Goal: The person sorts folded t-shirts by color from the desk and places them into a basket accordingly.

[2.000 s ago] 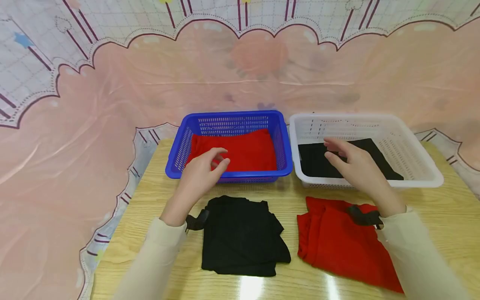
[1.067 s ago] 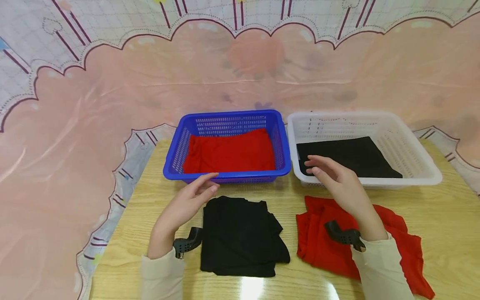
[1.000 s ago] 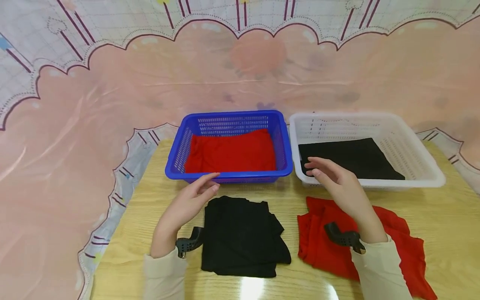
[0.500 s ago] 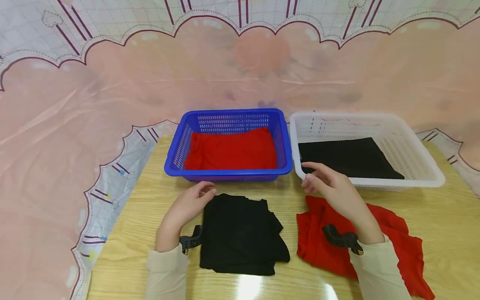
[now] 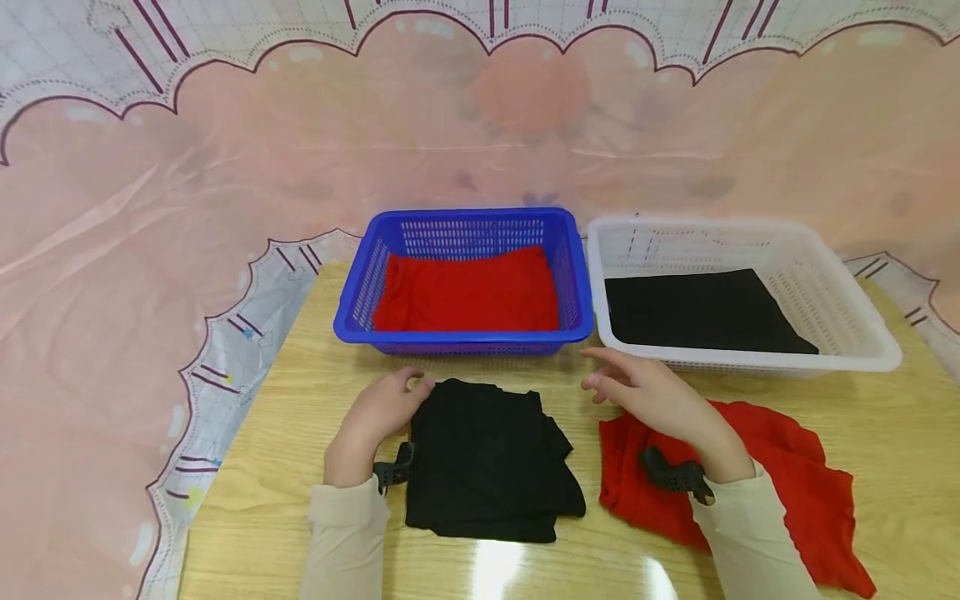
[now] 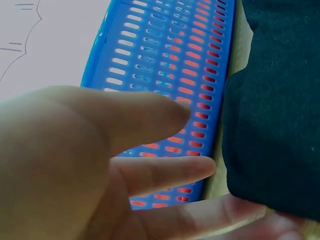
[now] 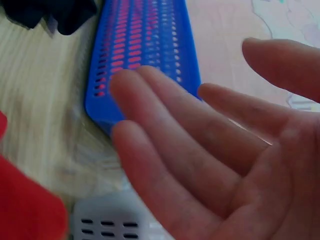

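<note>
A folded black cloth [image 5: 487,467], probably a garment, lies on the table in front of the blue basket. My left hand [image 5: 378,417] is at its far left corner. In the left wrist view its fingers [image 6: 165,172] reach out loosely and the lower ones come up to the cloth's edge; whether they go under it I cannot tell. My right hand [image 5: 667,404] hovers over the far left part of a folded red cloth [image 5: 795,492], in front of the white basket. Its fingers [image 7: 185,145] are extended and hold nothing. The right forearm hides part of the red cloth.
A blue basket [image 5: 465,337] holding red cloth [image 5: 472,292] stands at the back of the wooden table [image 5: 255,500]. Beside it on the right is a white basket [image 5: 862,362] with black cloth [image 5: 705,312] inside. A patterned sheet [image 5: 225,208] hangs behind the table.
Both hands have drawn back from over the baskets toward the near cloths. The left has come down to the black cloth's corner, the right to above the red cloth. The view has tilted slightly downward.
</note>
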Demonstrator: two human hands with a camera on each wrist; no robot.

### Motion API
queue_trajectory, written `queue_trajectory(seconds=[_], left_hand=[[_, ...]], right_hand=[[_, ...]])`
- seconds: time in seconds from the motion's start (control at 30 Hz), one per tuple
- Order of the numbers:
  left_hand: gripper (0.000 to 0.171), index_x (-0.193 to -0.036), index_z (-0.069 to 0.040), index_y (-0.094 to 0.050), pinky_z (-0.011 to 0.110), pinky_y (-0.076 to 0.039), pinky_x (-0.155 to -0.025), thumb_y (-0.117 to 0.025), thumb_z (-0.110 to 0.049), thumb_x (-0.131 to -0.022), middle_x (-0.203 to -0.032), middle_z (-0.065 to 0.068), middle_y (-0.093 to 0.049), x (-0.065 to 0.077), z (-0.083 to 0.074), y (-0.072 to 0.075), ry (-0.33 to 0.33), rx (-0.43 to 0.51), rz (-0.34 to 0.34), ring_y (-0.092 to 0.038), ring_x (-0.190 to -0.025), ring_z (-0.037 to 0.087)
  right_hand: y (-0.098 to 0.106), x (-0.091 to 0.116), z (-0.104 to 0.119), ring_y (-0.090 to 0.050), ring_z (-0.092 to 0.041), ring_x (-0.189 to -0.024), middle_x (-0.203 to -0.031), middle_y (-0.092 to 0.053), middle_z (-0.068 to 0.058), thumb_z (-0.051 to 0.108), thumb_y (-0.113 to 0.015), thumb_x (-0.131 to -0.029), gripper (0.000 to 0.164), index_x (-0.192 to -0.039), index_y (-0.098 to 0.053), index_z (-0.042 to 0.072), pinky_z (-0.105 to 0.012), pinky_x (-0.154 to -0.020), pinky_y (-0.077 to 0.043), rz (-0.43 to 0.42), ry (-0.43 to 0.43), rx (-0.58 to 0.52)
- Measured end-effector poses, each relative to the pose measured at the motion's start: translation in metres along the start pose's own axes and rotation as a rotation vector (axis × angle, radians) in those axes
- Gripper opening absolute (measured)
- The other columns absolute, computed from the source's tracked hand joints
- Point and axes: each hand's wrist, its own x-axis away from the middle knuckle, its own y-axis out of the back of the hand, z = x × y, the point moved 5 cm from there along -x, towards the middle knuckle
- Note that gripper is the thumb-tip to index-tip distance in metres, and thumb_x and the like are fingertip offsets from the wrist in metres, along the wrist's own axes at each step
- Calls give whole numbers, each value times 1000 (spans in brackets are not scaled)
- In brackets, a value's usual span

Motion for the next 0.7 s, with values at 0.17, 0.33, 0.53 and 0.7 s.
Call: queue_trajectory(seconds=[0.17, 0.33, 0.53, 0.7], left_hand=[[44, -126, -9, -49, 39, -43, -75, -44, -37, -92, -76, 9, -60, -1, 5, -2, 22, 17, 46, -56, -66, 22], [49, -128, -8, -48, 42, -42, -83, -48, -39, -90, -92, 9, -62, -3, 5, -5, -23, 12, 63, -58, -82, 23], [58, -131, -10, -44, 37, -45, -76, -57, -40, -84, -81, 4, -56, -6, 5, -11, -55, -19, 120, -53, -79, 19], [61, -134, -11, -40, 35, -44, -73, -60, -37, -83, -80, 4, -56, -7, 3, -12, -76, -4, 147, -52, -72, 17]], right_hand=[[-20, -6, 1, -62, -13, -79, -96, -64, 1, 40, -48, -90, 53, -137, -34, 21, -33, -76, -48, 87, -32, 43], [-38, -8, 0, -61, -10, -76, -100, -62, 2, 36, -50, -90, 54, -138, -32, 20, -31, -73, -47, 125, -83, 78], [-54, -12, -4, -58, -8, -86, -106, -61, 1, 39, -52, -88, 58, -139, -31, 19, -33, -76, -46, 133, -108, 122], [-66, -17, -4, -56, -13, -97, -111, -59, 0, 44, -52, -87, 63, -140, -29, 20, -38, -85, -43, 203, -73, 59]])
